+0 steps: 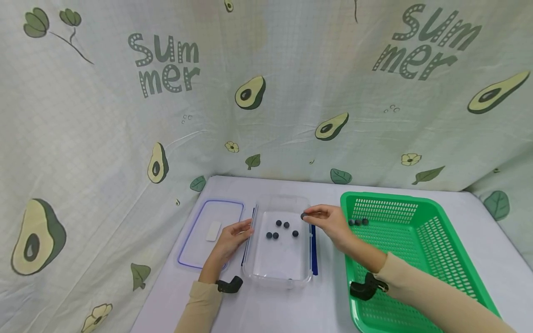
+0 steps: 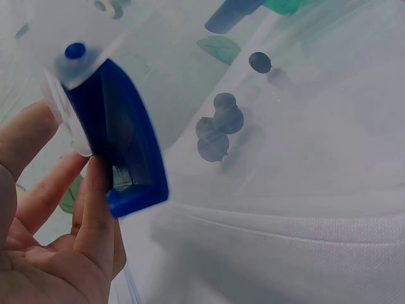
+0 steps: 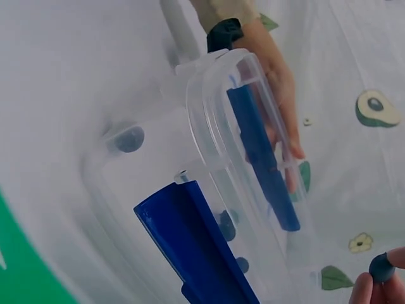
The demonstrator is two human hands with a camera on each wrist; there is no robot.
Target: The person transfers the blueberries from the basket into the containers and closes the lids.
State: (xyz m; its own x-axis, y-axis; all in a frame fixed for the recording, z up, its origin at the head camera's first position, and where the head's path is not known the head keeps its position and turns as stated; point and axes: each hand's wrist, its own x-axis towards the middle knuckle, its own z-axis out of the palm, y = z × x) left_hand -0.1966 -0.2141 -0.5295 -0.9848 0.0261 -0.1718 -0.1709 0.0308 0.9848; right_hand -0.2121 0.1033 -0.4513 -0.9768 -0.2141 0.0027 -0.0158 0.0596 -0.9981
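On my feed I'm seeing the right hand (image 1: 331, 223), right of the frame's centre, pinching one dark ball (image 1: 303, 216) between nearly closed fingertips and thumb, close by the right rim of the clear container (image 1: 276, 263); whether it is hanging over the inside, I'm not managing to tell. The left hand (image 1: 230, 238) is gripping the container's left side by a blue clip (image 2: 139, 158), fingers only slightly bent. Five loose balls (image 1: 278, 223) are lying in the container at lower centre, and three others (image 1: 365, 222) are sitting in the green basket (image 1: 443, 245) at lower right. I'm worrying most about that pinch: the ball is offering little surface, so an off-centre squeeze could be sending it onto the table (image 1: 325, 305). The clips are jutting outward, so a snagging finger might be tilting the container and setting those balls rolling.
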